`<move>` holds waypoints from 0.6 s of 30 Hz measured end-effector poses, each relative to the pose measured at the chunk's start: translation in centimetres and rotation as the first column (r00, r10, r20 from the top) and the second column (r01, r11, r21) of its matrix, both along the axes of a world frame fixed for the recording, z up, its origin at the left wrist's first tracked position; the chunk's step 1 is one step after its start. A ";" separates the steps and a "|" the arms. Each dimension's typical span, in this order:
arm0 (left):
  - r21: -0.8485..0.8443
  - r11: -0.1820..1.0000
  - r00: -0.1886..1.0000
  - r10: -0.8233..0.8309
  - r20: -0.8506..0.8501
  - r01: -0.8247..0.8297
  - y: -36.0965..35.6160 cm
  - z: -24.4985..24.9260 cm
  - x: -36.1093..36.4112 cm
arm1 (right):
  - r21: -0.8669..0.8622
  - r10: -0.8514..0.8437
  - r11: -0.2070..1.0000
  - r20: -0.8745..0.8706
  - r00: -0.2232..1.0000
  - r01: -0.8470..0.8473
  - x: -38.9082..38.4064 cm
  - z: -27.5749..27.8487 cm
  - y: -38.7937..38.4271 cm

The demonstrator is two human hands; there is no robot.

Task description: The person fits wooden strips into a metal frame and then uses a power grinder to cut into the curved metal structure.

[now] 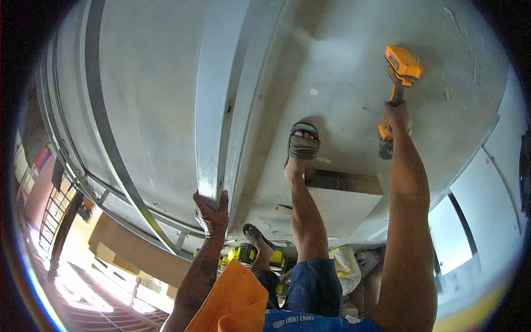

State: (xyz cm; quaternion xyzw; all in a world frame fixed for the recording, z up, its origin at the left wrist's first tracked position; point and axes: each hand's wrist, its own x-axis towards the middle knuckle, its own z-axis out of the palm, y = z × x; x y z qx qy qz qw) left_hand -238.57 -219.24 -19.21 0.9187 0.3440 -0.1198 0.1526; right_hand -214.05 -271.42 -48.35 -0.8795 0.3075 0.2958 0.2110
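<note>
Head view: left hand [212, 216] gripping near end of metal channel [211, 122], right hand [397, 115] closed round yellow power tool [405, 63] over grey panel [348, 72], right of 1 sandalled foot [303, 145]

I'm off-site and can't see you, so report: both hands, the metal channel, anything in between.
Left hand on near end of metal channel. Right hand gripping yellow power tool. Sandalled foot between them.

Workshop-like place, metal framing [213, 105], power tool [404, 63]
</note>
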 end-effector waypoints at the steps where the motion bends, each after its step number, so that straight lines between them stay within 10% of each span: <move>1: -0.020 1.000 1.000 0.010 0.012 -0.010 0.0 0.0 0.0 | 0.004 0.015 1.000 0.003 1.000 -0.015 0.1 -0.2 -0.4; 5: -0.044 0.997 0.996 0.064 -0.067 -0.067 0.0 0.8 0.3 | 0.125 0.117 0.983 0.114 0.987 -0.131 -1.9 3.3 1.0; 11: -0.127 0.986 0.994 -0.109 -0.004 0.107 0.8 3.6 0.7 | 0.546 -0.326 0.749 -0.188 0.926 0.375 -5.4 17.3 8.8; 14: -0.020 0.995 0.982 -0.091 0.165 0.095 -1.5 10.3 2.5 | 0.602 -0.291 0.718 -0.194 0.937 0.348 -8.2 27.0 12.6; 15: -0.036 0.997 0.984 -0.060 0.166 0.066 -2.7 12.9 1.4 | 0.638 -0.141 0.763 0.010 0.990 0.102 -9.6 29.4 13.8; 17: -0.414 0.910 0.975 0.111 0.193 -0.022 -3.6 16.6 0.7 | 0.642 0.045 0.733 0.283 0.958 -0.224 -8.7 33.5 18.8; 18: -0.622 0.783 0.972 0.160 0.171 -0.019 -4.9 17.7 -1.5 | 0.799 -0.243 0.599 0.120 0.962 0.051 -9.5 37.9 21.0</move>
